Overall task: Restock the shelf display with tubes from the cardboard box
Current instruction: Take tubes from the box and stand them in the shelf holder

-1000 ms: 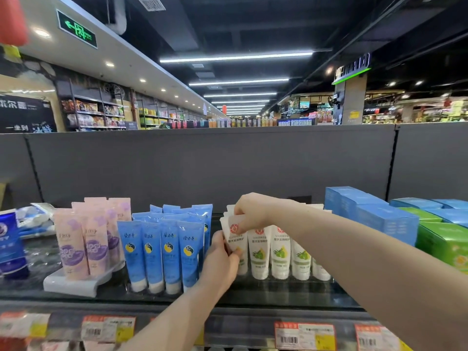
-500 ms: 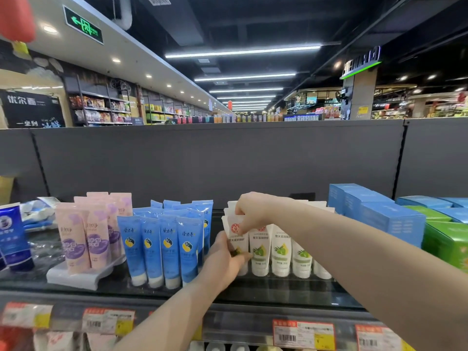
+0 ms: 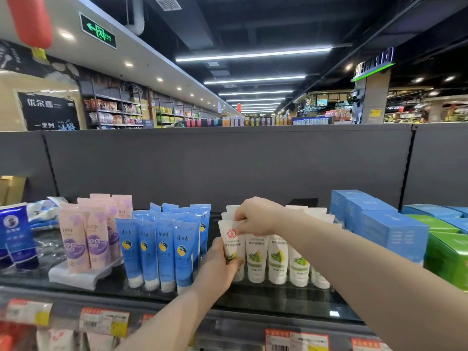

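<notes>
A row of white tubes (image 3: pixel 277 259) with green olive prints stands cap-down on the dark shelf (image 3: pixel 278 300). At the row's left end, my left hand (image 3: pixel 217 269) grips the lower part of the front white tube (image 3: pixel 231 243). My right hand (image 3: pixel 255 219) pinches the flat top ends of the leftmost white tubes from above. The cardboard box is not in view.
Blue tubes (image 3: pixel 162 247) stand just left of the white ones, pink tubes (image 3: pixel 88 236) on a white tray (image 3: pixel 76 274) further left, a dark blue tube (image 3: pixel 16 236) at the far left. Blue boxes (image 3: pixel 379 224) and green boxes (image 3: pixel 448 252) fill the right. A grey back panel (image 3: pixel 228 163) rises behind.
Both hands stay on the leftmost white tubes. The left hand has slid slightly up and round the front tube. The view has shifted a little.
</notes>
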A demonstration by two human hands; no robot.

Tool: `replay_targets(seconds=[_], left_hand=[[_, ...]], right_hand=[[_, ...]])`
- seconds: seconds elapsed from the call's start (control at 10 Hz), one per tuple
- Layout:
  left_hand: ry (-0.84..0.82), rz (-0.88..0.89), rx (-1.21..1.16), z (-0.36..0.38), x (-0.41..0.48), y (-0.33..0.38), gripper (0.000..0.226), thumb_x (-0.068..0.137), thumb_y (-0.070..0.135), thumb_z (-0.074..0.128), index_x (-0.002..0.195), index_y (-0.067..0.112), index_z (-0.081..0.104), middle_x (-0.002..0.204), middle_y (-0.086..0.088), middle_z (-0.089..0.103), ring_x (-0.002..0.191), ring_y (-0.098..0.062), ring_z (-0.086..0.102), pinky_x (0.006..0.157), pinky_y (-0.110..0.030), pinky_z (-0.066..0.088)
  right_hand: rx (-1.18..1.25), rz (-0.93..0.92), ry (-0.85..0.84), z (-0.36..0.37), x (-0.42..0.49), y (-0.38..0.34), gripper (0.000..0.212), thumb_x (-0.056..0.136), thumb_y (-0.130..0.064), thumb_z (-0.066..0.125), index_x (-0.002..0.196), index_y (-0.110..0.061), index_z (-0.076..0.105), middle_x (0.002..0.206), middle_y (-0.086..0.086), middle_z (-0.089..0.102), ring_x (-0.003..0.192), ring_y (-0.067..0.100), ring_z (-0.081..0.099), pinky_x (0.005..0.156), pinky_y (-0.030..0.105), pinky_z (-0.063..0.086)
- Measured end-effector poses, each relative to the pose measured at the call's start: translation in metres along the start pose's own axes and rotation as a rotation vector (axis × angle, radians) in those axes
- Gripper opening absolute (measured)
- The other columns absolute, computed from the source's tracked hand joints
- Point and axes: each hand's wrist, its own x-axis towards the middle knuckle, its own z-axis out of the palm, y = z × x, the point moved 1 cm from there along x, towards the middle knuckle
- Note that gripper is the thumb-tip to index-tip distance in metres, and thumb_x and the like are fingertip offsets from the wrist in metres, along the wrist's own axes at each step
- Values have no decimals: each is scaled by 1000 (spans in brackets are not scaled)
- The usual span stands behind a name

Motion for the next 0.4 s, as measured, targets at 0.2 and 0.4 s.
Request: replay_targets(seconds=[0.2,0.4], left_hand=[[33,-84,-27,0,-4,12,21,88,18,60,96,31,45,94,19,58,80,6,54,60,-12,42],[220,16,308,-12,-15,47,25,92,20,45,116,12,41,102,-4,53,88,-13,51,80,-25,47]], right_hand=[[-71,18,10,5,-5,-2,25,94,-29,48,107,-15,64,107,3,64,97,23,61,77,33,49],[-400,30,203,-14,-45,5,41,96,-40,41,133,-22,45,131,4,48,120,27,47,90,40,41]])
